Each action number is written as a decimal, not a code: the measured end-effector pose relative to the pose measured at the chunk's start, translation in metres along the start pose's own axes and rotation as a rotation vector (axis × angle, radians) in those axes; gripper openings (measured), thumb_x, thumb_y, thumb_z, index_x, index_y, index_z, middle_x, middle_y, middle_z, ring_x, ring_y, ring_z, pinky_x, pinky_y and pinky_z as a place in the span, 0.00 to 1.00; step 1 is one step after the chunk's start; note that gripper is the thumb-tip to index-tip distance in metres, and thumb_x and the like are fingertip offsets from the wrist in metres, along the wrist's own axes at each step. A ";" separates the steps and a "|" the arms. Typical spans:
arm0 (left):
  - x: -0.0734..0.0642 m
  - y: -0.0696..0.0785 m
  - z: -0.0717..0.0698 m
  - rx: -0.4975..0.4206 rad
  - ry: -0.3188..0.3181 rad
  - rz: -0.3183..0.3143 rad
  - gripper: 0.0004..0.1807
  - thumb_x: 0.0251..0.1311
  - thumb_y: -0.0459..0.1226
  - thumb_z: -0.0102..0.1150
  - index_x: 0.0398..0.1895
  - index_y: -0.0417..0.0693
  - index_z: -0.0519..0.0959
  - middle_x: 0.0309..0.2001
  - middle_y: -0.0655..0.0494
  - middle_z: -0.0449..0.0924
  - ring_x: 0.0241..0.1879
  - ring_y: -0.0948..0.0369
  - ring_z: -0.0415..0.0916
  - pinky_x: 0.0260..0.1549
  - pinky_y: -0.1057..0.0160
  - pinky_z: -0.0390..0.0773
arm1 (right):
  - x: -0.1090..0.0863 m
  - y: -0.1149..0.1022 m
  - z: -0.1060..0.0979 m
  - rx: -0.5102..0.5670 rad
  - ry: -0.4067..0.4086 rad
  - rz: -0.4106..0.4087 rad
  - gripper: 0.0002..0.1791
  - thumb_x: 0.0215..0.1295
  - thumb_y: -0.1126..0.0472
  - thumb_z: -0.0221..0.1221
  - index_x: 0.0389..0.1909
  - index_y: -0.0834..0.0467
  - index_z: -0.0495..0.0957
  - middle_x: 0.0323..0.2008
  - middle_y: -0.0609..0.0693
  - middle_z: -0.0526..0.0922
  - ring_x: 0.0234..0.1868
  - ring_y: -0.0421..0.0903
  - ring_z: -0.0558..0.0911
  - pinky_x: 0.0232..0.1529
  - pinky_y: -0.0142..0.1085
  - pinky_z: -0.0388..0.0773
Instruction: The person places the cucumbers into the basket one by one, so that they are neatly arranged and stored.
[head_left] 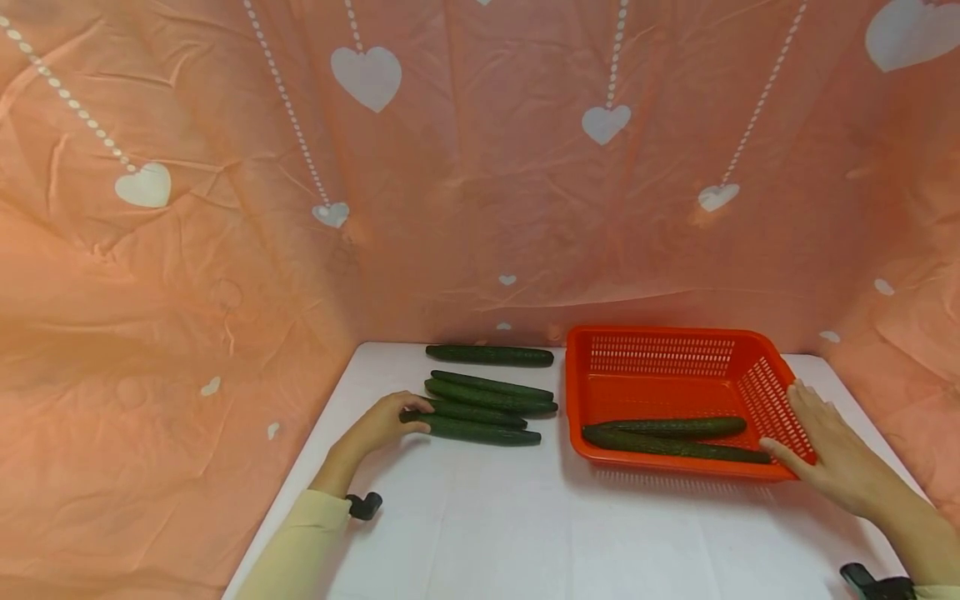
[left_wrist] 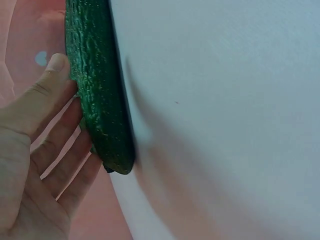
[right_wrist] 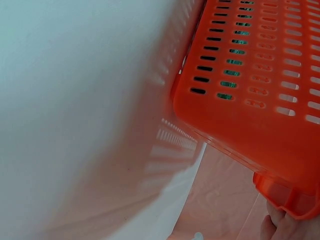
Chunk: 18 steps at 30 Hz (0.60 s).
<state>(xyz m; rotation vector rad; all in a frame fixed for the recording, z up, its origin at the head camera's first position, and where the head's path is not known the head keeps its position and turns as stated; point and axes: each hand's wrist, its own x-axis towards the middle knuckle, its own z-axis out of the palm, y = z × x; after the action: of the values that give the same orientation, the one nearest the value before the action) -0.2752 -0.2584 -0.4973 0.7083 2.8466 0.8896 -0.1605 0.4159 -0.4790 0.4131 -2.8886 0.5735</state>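
Observation:
At the left end of the row, my left hand [head_left: 388, 421] has its thumb and fingers on either side of the end of the nearest cucumber [head_left: 480, 431]. The left wrist view shows that dark green, bumpy cucumber [left_wrist: 97, 85] close up, with the fingers partly hidden behind it. Several more cucumbers [head_left: 491, 398] lie beside it. My right hand [head_left: 840, 454] rests on the right rim of a red plastic basket [head_left: 765, 342], its fingers fairly straight. Two cucumbers [head_left: 675, 446] lie in the basket, along its near side.
A white tabletop [head_left: 510, 525] lies under everything. One cucumber [head_left: 490, 356] sits apart at the back edge. Orange sheeting with white hearts [head_left: 480, 208] hangs behind and at both sides. Slotted basket walls [right_wrist: 240, 75] fill much of the right wrist view.

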 end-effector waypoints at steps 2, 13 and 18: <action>0.000 -0.003 0.001 0.015 -0.004 0.007 0.16 0.63 0.40 0.78 0.52 0.47 0.89 0.56 0.49 0.86 0.59 0.45 0.81 0.63 0.42 0.78 | 0.000 0.000 0.000 0.002 0.002 -0.005 0.57 0.78 0.47 0.61 0.85 0.68 0.32 0.83 0.75 0.35 0.86 0.63 0.29 0.77 0.31 0.13; -0.001 -0.014 0.003 0.024 -0.016 0.135 0.19 0.58 0.35 0.80 0.52 0.42 0.88 0.54 0.45 0.86 0.55 0.45 0.82 0.59 0.45 0.81 | 0.001 -0.001 0.000 0.003 0.002 -0.006 0.57 0.78 0.48 0.61 0.85 0.69 0.33 0.83 0.76 0.36 0.86 0.65 0.32 0.77 0.31 0.14; -0.004 -0.015 0.005 0.046 -0.016 0.131 0.20 0.58 0.35 0.80 0.53 0.44 0.88 0.53 0.47 0.85 0.54 0.47 0.80 0.58 0.46 0.80 | 0.000 0.000 0.001 0.003 0.018 -0.018 0.57 0.77 0.48 0.63 0.85 0.69 0.34 0.83 0.76 0.38 0.86 0.64 0.32 0.76 0.28 0.15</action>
<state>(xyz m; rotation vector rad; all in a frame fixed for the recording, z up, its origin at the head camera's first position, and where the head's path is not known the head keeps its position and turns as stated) -0.2767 -0.2682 -0.5104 0.9120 2.8426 0.8326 -0.1606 0.4160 -0.4796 0.4316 -2.8645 0.5762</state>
